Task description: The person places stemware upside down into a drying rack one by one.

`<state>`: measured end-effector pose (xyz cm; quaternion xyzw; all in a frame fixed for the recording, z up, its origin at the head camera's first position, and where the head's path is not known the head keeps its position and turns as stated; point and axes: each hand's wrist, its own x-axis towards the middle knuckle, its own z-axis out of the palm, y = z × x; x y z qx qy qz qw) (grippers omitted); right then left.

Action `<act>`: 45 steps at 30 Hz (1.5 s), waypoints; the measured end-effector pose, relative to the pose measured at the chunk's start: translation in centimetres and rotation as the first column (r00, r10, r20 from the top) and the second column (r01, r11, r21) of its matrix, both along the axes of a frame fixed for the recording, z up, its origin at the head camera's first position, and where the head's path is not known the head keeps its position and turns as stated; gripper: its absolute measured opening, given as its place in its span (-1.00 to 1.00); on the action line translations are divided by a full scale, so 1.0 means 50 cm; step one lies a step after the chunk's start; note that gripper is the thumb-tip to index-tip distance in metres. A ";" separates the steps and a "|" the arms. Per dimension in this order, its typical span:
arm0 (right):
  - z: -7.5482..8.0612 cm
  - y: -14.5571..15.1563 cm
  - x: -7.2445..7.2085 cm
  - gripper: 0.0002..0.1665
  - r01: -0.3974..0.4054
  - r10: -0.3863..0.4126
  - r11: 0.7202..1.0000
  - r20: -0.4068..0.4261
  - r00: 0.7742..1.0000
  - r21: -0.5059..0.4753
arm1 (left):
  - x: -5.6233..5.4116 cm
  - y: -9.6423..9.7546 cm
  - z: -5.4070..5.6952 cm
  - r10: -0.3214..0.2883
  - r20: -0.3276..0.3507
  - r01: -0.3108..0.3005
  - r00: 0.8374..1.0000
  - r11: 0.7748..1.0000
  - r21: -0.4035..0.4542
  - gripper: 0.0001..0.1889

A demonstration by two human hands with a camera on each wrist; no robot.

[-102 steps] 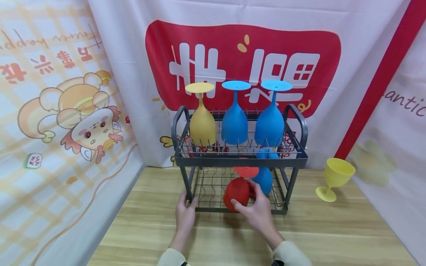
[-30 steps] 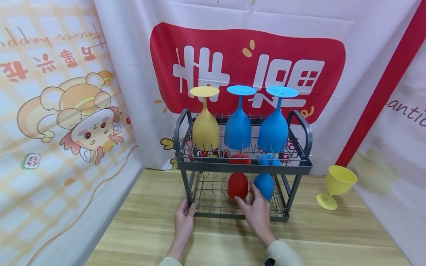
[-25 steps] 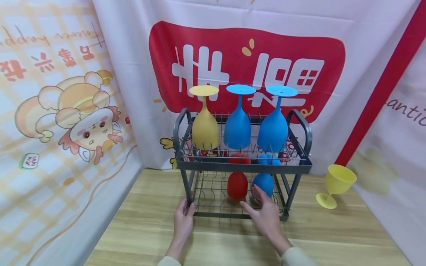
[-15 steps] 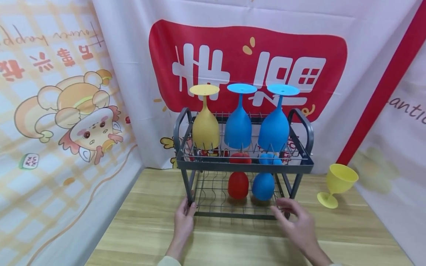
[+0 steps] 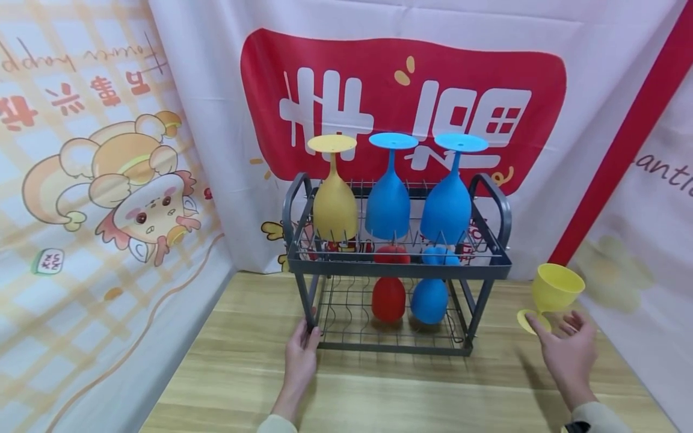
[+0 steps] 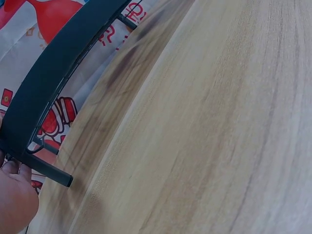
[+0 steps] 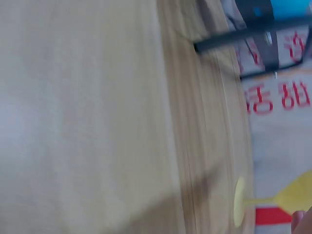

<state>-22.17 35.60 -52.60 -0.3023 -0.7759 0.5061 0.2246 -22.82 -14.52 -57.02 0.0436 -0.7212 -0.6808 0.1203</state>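
Note:
A dark two-tier metal dish rack (image 5: 400,269) stands on the table. My left hand (image 5: 300,355) grips its lower left front corner, thumb in front; the left wrist view shows fingers at the rack (image 6: 53,83). On the right, a yellow plastic goblet (image 5: 557,288) stands upright on its foot. My right hand (image 5: 571,352) is just in front of it, thumb and fingers apart around the space by the stem; contact cannot be told. In the right wrist view the goblet (image 7: 295,195) is cut by the frame edge, with one fingertip (image 7: 296,218) near its bowl.
Upside down on the upper tier are a yellow goblet (image 5: 334,204) and two blue goblets (image 5: 387,207). Below are a red goblet (image 5: 388,299) and a blue goblet (image 5: 430,300), partly hidden by the upper tier. Printed cloth (image 5: 211,120) hangs behind and beside the wooden table (image 5: 379,391).
My right hand has let go of the red goblet, left on the lower tier, touched near the blue one and moved right to the yellow goblet. My left hand still holds the rack corner.

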 end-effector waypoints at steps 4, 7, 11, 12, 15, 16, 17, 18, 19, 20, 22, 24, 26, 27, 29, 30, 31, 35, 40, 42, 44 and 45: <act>0.006 0.034 -0.026 0.46 -0.003 0.006 0.998 0.044 0.999 -0.070 | 0.001 -0.003 0.000 0.003 0.003 -0.003 1.000 1.000 0.011 -0.46; 0.012 0.053 -0.042 0.52 -0.011 0.020 0.993 0.081 0.997 -0.113 | 0.001 -0.004 0.001 0.001 0.004 -0.001 1.000 1.000 0.010 -0.46; 0.011 0.070 -0.061 0.54 -0.031 0.047 0.985 0.093 0.995 -0.169 | -0.001 -0.004 0.002 -0.003 0.006 0.002 1.000 1.000 0.012 -0.45; 0.010 0.074 -0.065 0.53 -0.036 0.053 0.984 0.094 0.994 -0.177 | -0.001 -0.004 0.002 -0.003 0.008 0.003 1.000 1.000 0.013 -0.45; 0.004 0.082 -0.074 0.48 -0.049 0.069 0.980 0.097 0.993 -0.194 | -0.001 -0.002 0.002 -0.008 0.005 0.008 1.000 1.000 0.015 -0.45; 0.002 0.084 -0.076 0.46 -0.050 0.071 0.979 0.097 0.993 -0.197 | 0.000 -0.002 0.003 -0.011 0.005 0.011 1.000 1.000 0.014 -0.46; 0.000 0.086 -0.078 0.44 -0.052 0.073 0.978 0.096 0.993 -0.201 | 0.000 -0.001 0.003 -0.013 0.006 0.013 1.000 1.000 0.016 -0.46; -0.003 0.088 -0.079 0.42 -0.054 0.075 0.977 0.095 0.993 -0.209 | 0.000 0.000 0.003 -0.015 0.007 0.015 1.000 1.000 0.015 -0.46; -0.005 0.089 -0.080 0.41 -0.056 0.078 0.975 0.093 0.993 -0.215 | 0.001 0.000 0.004 -0.017 0.008 0.016 1.000 1.000 0.016 -0.46; -0.006 0.091 -0.082 0.40 -0.056 0.078 0.973 0.089 0.993 -0.224 | 0.001 0.000 0.003 -0.018 0.007 0.018 1.000 1.000 0.015 -0.46; -0.008 0.093 -0.085 0.39 -0.061 0.083 0.970 0.089 0.993 -0.234 | 0.002 0.001 0.003 -0.021 0.009 0.020 1.000 1.000 0.017 -0.46; -0.007 0.095 -0.090 0.38 -0.068 0.092 0.969 0.093 0.991 -0.238 | 0.003 0.000 0.002 -0.020 0.011 0.020 1.000 1.000 0.016 -0.46; -0.004 0.099 -0.095 0.38 -0.077 0.102 0.969 0.097 0.990 -0.236 | 0.004 0.000 0.002 -0.022 0.011 0.022 1.000 1.000 0.016 -0.46; -0.003 0.100 -0.099 0.37 -0.078 0.103 0.971 0.100 0.990 -0.225 | 0.004 0.000 0.001 -0.022 0.011 0.021 1.000 1.000 0.017 -0.46; 0.000 0.107 -0.104 0.37 -0.091 0.115 0.973 0.099 0.988 -0.213 | 0.002 0.001 0.001 -0.019 0.014 0.019 1.000 1.000 0.017 -0.46; 0.002 0.109 -0.107 0.34 -0.095 0.116 0.973 0.089 0.989 -0.208 | 0.001 0.001 0.001 -0.020 0.014 0.019 1.000 1.000 0.017 -0.46; 0.005 0.110 -0.110 0.32 -0.098 0.117 0.975 0.087 0.989 -0.201 | 0.001 0.002 0.002 -0.020 0.011 0.020 1.000 1.000 0.019 -0.46; 0.013 0.104 -0.115 0.29 -0.113 0.130 0.975 0.083 0.988 -0.190 | 0.002 0.002 0.005 -0.019 0.010 0.019 1.000 1.000 0.021 -0.46; 0.015 0.090 -0.109 0.30 -0.114 0.130 0.977 0.078 0.988 -0.181 | 0.004 0.000 0.004 -0.013 0.022 0.013 1.000 1.000 0.003 -0.47; 0.015 0.086 -0.103 0.28 -0.127 0.140 0.976 0.068 0.988 -0.176 | 0.004 -0.001 0.002 -0.013 0.030 0.014 0.999 1.000 -0.001 -0.47; 0.016 0.082 -0.095 0.28 -0.147 0.158 0.979 0.073 0.985 -0.143 | 0.004 -0.001 0.001 -0.015 0.038 0.014 0.999 1.000 0.007 -0.47; 0.017 0.080 -0.091 0.28 -0.161 0.171 0.978 0.070 0.983 -0.131 | 0.003 -0.002 0.000 -0.016 0.037 0.016 0.999 1.000 0.007 -0.46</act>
